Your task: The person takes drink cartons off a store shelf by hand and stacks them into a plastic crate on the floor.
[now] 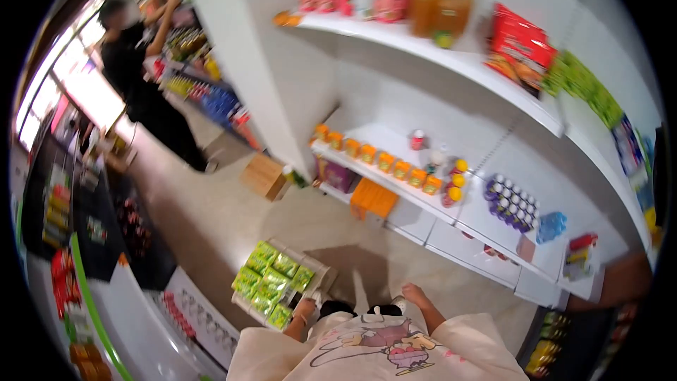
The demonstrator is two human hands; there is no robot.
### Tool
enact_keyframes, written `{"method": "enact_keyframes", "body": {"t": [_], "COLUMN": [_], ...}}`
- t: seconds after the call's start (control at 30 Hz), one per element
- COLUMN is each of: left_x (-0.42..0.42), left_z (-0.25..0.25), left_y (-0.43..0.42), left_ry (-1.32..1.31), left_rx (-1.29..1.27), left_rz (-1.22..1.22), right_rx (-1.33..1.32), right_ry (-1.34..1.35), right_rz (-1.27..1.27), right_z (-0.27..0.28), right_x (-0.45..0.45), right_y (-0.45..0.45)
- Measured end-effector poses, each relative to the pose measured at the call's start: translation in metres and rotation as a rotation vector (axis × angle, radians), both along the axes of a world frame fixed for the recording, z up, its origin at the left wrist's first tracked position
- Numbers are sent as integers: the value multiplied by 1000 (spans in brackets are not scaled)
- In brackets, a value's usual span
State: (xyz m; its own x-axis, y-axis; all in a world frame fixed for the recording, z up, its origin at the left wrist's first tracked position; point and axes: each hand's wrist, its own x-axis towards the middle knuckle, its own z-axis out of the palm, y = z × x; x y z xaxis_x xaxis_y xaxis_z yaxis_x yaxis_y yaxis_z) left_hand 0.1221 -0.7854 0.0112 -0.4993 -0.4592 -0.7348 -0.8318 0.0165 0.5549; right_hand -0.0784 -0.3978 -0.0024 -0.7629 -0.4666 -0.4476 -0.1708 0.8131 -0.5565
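A carton (321,273) filled with green packets (271,282) stands low in front of me, to the left of my legs. My left hand (305,307) is down at the carton's near right corner, beside a small dark patch among the packets. Whether it grips the carton or only touches it, I cannot tell. My right hand (413,292) hangs by my right knee, apart from the carton. No object shows in it, and its fingers are too small and blurred to read.
White wall shelves (395,176) on the right carry orange jars (385,161), purple bottles (511,201) and red packs (522,46). A brown box (264,176) stands on the floor ahead. A person in black (141,85) reaches to a far shelf. Displays (201,310) line the left side.
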Motion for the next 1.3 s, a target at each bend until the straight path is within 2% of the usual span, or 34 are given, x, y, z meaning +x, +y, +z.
{"method": "enact_keyframes", "body": {"t": [0.03, 0.1, 0.13, 0.2, 0.27, 0.3, 0.37, 0.4, 0.47, 0.5, 0.57, 0.63, 0.67, 0.73, 0.77, 0.83, 0.9, 0.97, 1.0, 1.07, 1.1, 1.2, 1.23, 1.3], "left_x": [-35, -44, -65, -97, -135, -152, -190, -210, -256, -278, -313, -341, -354, -387, -404, -436, -478, -530, -549, -600, -623, -662, -667, -668], "left_z": [-22, -64, -70, -58, -38, -32, -18, -9, 25, 59, 161, 274, 316, 391, 425, 494, 546, 591, 613, 640, 646, 644, 645, 644], "left_y": [13, 62, 82, 130, 180, 201, 239, 257, 298, 320, 365, 398, 409, 423, 427, 432, 439, 444, 448, 446, 445, 430, 430, 431], "left_ry": [57, 72, 58, 200, 42, 46, 168, 229, 444, 575, 855, 988, 1074, 1297, 1425, 1586, 1738, 1697, 1814, 1736, 1671, 1452, 1316, 1319], "left_rx": [-16, -51, -61, -193, -113, -69, -39, -24, 57, 86, 117, 96, 37, -102, -182, -443, -848, -1164, -1338, -1561, -1614, -1886, -1875, -1878], "left_rz": [-183, -415, -524, -871, -939, -962, -1036, -1063, -1022, -1021, -1086, -1197, -1248, -1370, -1442, -1465, -1341, -1255, -1154, -1125, -1112, -1010, -1019, -1027], "right_rx": [99, 126, 90, 15, -57, -87, -153, -171, -205, -269, -350, -505, -624, -734, -762, -752, -734, -746, -745, -751, -679, -526, -486, -389], "right_ry": [39, 108, 26, -118, -259, -317, -431, -351, -180, -87, 165, 367, 451, 453, 554, 750, 959, 1158, 1232, 1404, 1392, 1341, 1322, 1206], "right_rz": [-71, -59, -216, -534, -844, -942, -1116, -1121, -1113, -1085, -967, -896, -885, -830, -770, -635, -465, -270, -178, -67, -86, -149, -168, -172], "right_z": [-10, -27, -26, -24, -20, -8, 14, 23, 22, 27, 53, 106, 132, 216, 250, 320, 409, 493, 523, 577, 594, 611, 611, 605], "right_x": [11, 30, 40, 59, 83, 93, 100, 101, 92, 80, 40, -11, -42, -98, -126, -173, -206, -242, -261, -302, -320, -366, -376, -388], "right_y": [48, 129, 159, 210, 252, 268, 293, 302, 320, 326, 335, 329, 324, 307, 298, 282, 266, 257, 252, 240, 234, 219, 216, 213]}}
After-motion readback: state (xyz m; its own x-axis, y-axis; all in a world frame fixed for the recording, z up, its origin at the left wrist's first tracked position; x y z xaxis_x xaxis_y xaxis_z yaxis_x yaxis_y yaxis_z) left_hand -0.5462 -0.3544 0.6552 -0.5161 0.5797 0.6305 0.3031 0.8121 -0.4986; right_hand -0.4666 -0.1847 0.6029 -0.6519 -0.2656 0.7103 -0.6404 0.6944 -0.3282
